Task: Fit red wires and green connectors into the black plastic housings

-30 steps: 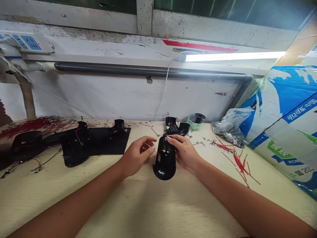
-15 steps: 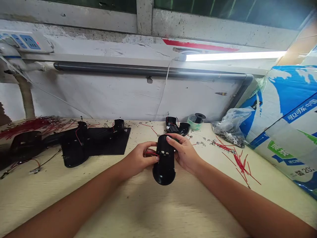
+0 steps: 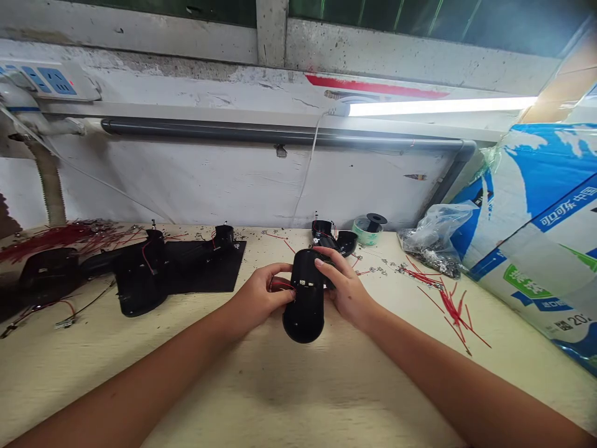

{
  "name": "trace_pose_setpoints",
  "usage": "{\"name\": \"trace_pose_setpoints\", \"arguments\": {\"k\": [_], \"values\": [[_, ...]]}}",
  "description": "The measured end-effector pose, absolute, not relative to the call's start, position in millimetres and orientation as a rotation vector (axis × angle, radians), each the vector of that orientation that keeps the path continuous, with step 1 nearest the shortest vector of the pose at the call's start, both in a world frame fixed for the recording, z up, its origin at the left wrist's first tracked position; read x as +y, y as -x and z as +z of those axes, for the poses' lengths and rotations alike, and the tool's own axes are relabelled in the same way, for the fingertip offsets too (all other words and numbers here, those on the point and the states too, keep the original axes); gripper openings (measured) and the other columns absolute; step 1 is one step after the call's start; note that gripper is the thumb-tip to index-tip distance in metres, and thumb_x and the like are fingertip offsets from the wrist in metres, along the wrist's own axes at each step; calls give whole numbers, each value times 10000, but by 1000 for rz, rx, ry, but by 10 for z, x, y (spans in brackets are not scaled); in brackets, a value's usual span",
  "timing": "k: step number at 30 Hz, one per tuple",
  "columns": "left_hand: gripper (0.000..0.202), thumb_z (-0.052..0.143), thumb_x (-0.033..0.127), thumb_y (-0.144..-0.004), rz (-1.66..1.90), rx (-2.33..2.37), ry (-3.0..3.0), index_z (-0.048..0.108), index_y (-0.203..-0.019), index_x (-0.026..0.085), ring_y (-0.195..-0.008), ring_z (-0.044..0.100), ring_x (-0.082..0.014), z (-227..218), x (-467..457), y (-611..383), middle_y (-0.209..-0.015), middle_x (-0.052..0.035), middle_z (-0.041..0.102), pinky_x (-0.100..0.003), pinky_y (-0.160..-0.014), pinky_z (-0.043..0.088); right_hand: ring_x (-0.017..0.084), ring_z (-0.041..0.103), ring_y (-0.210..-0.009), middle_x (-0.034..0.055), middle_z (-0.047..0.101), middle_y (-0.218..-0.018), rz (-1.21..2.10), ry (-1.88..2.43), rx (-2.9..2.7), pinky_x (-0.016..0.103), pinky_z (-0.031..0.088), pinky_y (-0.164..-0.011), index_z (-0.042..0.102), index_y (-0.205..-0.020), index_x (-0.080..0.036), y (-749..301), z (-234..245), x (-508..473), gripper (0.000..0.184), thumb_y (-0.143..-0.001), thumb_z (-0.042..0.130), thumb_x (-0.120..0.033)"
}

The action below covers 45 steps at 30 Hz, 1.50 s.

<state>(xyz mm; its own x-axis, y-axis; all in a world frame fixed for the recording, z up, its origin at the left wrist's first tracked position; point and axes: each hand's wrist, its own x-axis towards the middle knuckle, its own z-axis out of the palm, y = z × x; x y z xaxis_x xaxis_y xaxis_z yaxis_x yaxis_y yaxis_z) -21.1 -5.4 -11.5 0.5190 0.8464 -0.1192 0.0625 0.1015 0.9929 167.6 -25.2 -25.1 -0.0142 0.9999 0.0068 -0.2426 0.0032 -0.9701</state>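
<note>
Between my two hands is a long black plastic housing [image 3: 304,305] with a rounded near end, held above the table. Small pale metal contacts [image 3: 306,283] show on its upper face. My left hand [image 3: 261,292] is closed on its left side, with the thumb at the edge and red wire [image 3: 281,285] beside the fingers. At the right side my right hand [image 3: 345,286] grips the housing, fingers over the upper right edge. The underside and the fingertips beneath it are hidden.
More black housings with wires [image 3: 140,274] lie at left, partly on a black mat [image 3: 236,267]. Behind my hands sit another housing [image 3: 345,241] and a tape roll [image 3: 366,231]. Red wires [image 3: 452,308], a plastic bag of metal parts [image 3: 436,242] and a large carton [image 3: 536,236] are at right.
The black housing has shifted slightly left and upward in view and tilted a little. My left hand moved slightly left with it; both hands keep their hold.
</note>
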Motion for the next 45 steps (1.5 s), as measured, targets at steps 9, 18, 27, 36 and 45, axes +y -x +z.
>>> {"name": "trace_pose_setpoints", "arguments": {"k": [9,18,27,36,45], "values": [[398,658,188,-727,815,836,-1163,622,-1123,189,-637,610,-85,-231,42,234,-880,-20,692,-187,-534,409,52,306,-452,-69,527,-682,1221,1063,-943,197,244,-427,437,-940,-224,-1671,-185,-234,268,-712,566,-281],[254,619,218,-738,815,849,-1079,630,-986,166,-645,622,-114,-201,58,236,-818,-25,657,-198,-530,436,123,489,-629,-42,508,-692,1191,963,-1003,319,485,-631,529,-911,-207,-1681,-243,-219,318,-737,710,-402],[220,609,258,-748,866,825,-1039,651,-943,165,-677,593,-106,-234,65,210,-835,-17,635,-206,-562,472,112,408,-610,-52,445,-656,1262,895,-918,260,369,-566,539,-931,-206,-1614,-254,-220,324,-735,713,-397],[244,668,337,-745,866,872,-1018,644,-934,185,-625,556,-90,-211,36,209,-776,7,593,-202,-543,419,114,457,-657,-15,585,-857,1194,962,-1136,271,380,-592,555,-1084,-225,-1563,-216,-294,407,-741,733,-355],[250,666,390,-786,863,901,-1034,658,-939,192,-602,533,-70,-230,46,195,-760,16,579,-182,-526,386,160,589,-709,7,654,-731,1103,989,-1112,316,456,-682,677,-999,-192,-1589,-207,-289,387,-700,832,-384]]}}
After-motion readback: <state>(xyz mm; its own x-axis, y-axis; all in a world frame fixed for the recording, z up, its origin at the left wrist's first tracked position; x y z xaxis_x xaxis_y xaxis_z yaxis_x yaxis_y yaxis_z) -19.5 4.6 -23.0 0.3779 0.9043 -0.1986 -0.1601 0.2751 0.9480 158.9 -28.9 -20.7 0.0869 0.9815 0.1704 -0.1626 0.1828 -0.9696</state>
